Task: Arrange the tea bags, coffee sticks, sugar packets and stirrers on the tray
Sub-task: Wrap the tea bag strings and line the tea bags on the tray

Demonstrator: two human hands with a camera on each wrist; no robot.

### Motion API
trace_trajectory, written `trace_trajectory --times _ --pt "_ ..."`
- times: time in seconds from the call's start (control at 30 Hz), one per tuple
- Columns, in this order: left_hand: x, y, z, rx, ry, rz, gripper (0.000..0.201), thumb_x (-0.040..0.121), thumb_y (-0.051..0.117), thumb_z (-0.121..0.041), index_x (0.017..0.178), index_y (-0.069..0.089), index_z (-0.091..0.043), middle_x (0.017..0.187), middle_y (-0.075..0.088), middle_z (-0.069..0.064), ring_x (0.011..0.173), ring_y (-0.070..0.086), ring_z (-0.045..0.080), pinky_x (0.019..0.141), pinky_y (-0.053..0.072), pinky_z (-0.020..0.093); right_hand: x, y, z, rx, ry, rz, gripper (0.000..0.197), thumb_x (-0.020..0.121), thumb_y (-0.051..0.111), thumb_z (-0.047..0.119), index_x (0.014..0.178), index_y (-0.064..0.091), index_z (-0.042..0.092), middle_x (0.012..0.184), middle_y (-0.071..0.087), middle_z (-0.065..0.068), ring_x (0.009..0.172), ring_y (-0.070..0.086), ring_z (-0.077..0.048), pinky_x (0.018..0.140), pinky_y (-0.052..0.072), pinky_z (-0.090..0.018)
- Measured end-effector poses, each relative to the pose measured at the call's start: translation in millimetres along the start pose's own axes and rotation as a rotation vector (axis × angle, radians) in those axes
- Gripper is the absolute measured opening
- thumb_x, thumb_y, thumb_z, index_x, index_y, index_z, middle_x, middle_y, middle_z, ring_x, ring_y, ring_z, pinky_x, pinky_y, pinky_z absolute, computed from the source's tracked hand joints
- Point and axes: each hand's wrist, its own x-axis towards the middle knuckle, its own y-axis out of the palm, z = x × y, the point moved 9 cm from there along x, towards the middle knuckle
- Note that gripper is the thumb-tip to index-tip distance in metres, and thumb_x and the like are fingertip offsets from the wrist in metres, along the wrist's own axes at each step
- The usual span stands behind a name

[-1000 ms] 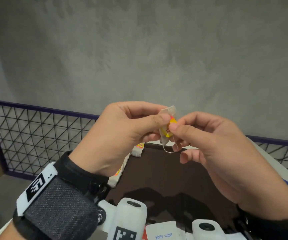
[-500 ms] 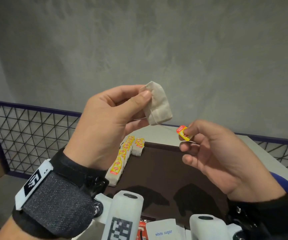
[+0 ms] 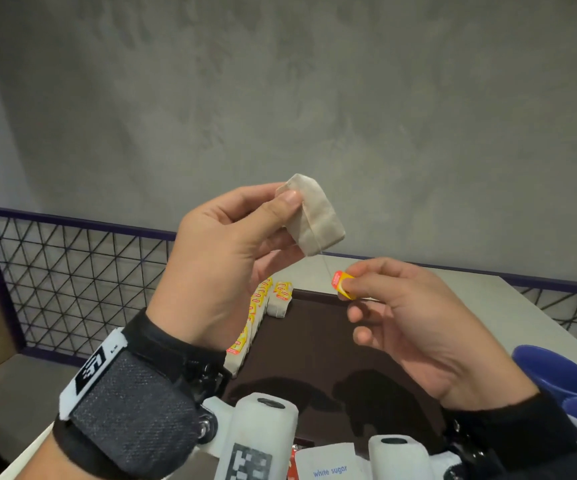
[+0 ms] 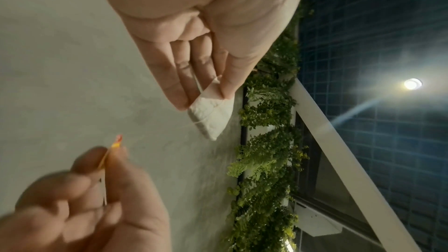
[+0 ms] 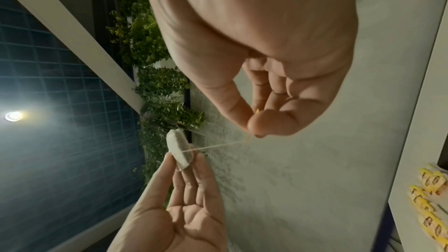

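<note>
A beige tea bag (image 3: 316, 216) (image 4: 211, 114) (image 5: 180, 148) is raised in front of the grey wall, pinched at its top between the thumb and fingers of my left hand (image 3: 231, 258). A thin string runs from it to its red and yellow tag (image 3: 342, 284) (image 4: 116, 141), which my right hand (image 3: 405, 320) pinches lower and to the right. Below both hands lies the dark brown tray (image 3: 315, 341). A row of tea bags with yellow tags (image 3: 256, 317) (image 5: 431, 204) lines the tray's left edge.
A white sugar packet (image 3: 328, 462) lies at the tray's near edge, among the white wrist-camera housings. Blue plastic objects (image 3: 564, 379) sit at the right. A wire mesh fence (image 3: 72, 285) borders the table on the left and behind.
The hands were together, both on the folded tea bag. They pulled apart: my left hand lifted the bag up while my right hand drew the tag down and to the right, stretching the string.
</note>
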Motion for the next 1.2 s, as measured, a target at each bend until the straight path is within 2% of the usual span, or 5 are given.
trace_trajectory --times 0.33,0.47,0.77,0.97,1.2 --pt "-10 23 32 0.388 -0.121 0.269 0.017 0.081 0.075 -0.022 0.091 0.078 -0.008 0.089 0.077 0.016 0.079 0.070 0.024 0.084 0.056 0.047 0 -5 19 0.279 -0.073 0.069 0.024 0.074 0.073 0.007 0.098 0.074 0.004 0.079 0.070 -0.008 0.060 0.062 -0.011 0.053 0.055 -0.020" --pt "-11 22 36 0.407 -0.141 0.278 0.010 0.086 0.073 -0.015 0.092 0.077 -0.007 0.083 0.077 0.012 0.068 0.069 0.018 0.063 0.057 0.030 -4 0 21 0.343 -0.036 0.164 0.016 0.073 0.073 0.007 0.086 0.082 0.011 0.075 0.068 -0.004 0.059 0.058 -0.010 0.052 0.053 -0.019" --pt "-8 20 33 0.439 -0.095 0.291 0.050 0.070 0.081 -0.026 0.115 0.065 -0.012 0.069 0.071 0.007 0.057 0.064 0.017 0.055 0.049 0.026 -10 0 35 0.003 -0.220 0.209 0.026 0.078 0.073 0.007 0.102 0.077 0.001 0.085 0.071 -0.014 0.068 0.064 -0.016 0.059 0.055 -0.023" --pt "-7 21 35 0.470 -0.100 0.316 0.005 0.095 0.066 -0.011 0.096 0.066 -0.007 0.059 0.059 0.003 0.051 0.053 0.015 0.050 0.044 0.028 -18 -4 48 -0.133 -0.324 0.196 0.039 0.067 0.078 0.006 0.106 0.076 0.007 0.083 0.071 -0.013 0.071 0.069 -0.018 0.062 0.055 -0.023" --pt "-8 22 33 0.472 -0.084 0.340 0.007 0.097 0.062 -0.010 0.097 0.065 -0.003 0.063 0.054 0.012 0.053 0.046 0.018 0.048 0.041 0.022 -18 4 43 -0.205 -0.304 0.201 0.038 0.065 0.082 0.013 0.103 0.075 0.009 0.077 0.071 -0.013 0.062 0.065 -0.016 0.057 0.052 -0.023"
